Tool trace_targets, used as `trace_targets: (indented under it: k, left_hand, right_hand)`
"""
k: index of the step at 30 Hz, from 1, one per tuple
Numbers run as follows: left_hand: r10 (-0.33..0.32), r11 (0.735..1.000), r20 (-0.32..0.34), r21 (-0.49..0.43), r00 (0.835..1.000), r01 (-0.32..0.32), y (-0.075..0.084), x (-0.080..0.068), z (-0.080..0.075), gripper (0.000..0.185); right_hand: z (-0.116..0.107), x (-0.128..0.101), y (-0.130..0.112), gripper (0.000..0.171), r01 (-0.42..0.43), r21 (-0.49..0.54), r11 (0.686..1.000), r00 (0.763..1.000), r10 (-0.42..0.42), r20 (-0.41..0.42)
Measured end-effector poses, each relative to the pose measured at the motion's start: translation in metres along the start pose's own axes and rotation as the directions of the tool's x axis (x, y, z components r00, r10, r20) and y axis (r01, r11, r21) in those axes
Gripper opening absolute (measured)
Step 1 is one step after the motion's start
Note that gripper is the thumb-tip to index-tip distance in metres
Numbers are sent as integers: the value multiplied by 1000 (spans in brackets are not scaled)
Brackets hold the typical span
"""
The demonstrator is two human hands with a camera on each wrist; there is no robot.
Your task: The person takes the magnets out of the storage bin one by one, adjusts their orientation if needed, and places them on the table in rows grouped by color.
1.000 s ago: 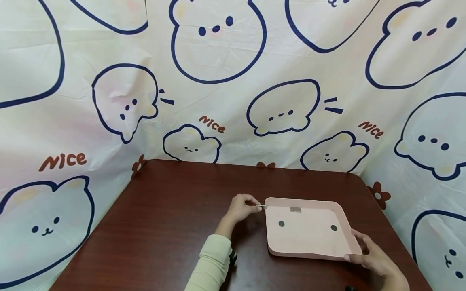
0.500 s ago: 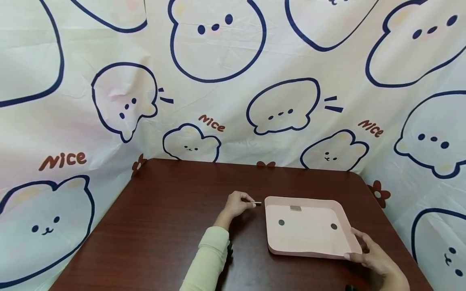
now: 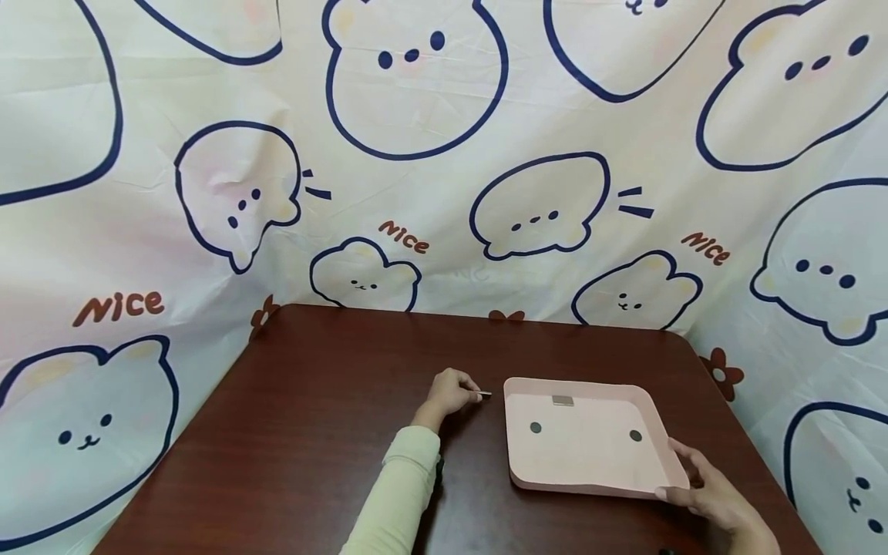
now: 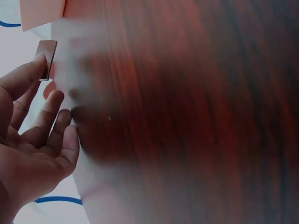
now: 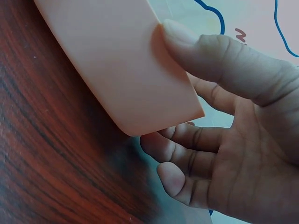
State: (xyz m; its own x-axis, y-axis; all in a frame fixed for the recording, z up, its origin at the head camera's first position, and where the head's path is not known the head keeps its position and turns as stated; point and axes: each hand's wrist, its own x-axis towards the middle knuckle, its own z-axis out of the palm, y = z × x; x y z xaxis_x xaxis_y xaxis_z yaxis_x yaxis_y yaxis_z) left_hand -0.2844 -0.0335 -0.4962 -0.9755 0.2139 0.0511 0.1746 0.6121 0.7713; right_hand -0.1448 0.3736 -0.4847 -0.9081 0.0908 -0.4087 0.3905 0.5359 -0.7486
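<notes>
Between thumb and fingers, my left hand [image 3: 449, 393] pinches a small flat rectangular metal piece [image 4: 47, 49]. It is held just left of the pink tray [image 3: 590, 462], apart from its back left corner. At the tray's front right corner, my right hand [image 3: 721, 493] grips the wall. The right wrist view has the thumb [image 5: 205, 51] on the rim and the other fingers curled beneath and behind the corner. Inside the tray, a silvery rectangle [image 3: 563, 401] lies near the back wall. Two dark round discs [image 3: 536, 427] sit on its floor, left and right.
A dark brown wooden table [image 3: 333, 432] carries the tray on its right half. Behind and beside it hangs a pale cloth [image 3: 444, 193] printed with cartoon bears. A small black object [image 3: 667, 551] shows at the bottom edge of the head view.
My left hand has drawn the metal piece leftward, away from the tray's back left corner, and its tilt has changed. My right hand stays on the tray, which has not moved.
</notes>
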Motion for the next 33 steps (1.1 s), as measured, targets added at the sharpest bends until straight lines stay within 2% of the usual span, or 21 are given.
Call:
trace_targets:
  k: [3, 6, 10, 12, 21, 29, 33]
  left_hand:
    - [-19, 999, 16, 47, 1000, 18, -1, 2, 0, 3]
    - [-18, 989, 31, 149, 999, 13, -1, 4, 0, 5]
    - [-30, 956, 42, 294, 999, 16, -1, 6, -2, 10]
    - [-48, 943, 48, 331, 998, 29, -2, 7, -3, 11]
    - [-47, 936, 41, 350, 998, 30, -3, 11, -2, 3]
    - [-57, 926, 0, 374, 998, 53, -2, 10, 1, 13]
    - [-56, 932, -13, 357, 998, 57, -4, 10, 2, 15]
  right_hand:
    - [0, 1, -1, 98, 3, -8, 1000, 1000, -3, 1]
    - [1, 1, -1, 99, -5, 0, 1000, 1000, 5, -3]
    - [3, 2, -1, 97, 9, 8, 1000, 1000, -9, 4]
    - [4, 2, -1, 96, 12, 14, 1000, 1000, -12, 9]
    - [1, 1, 1, 95, 19, 20, 1000, 1000, -20, 4]
    - [1, 1, 3, 95, 30, 21, 999, 1000, -30, 5]
    - [0, 2, 3, 96, 14, 20, 1000, 1000, -14, 9]
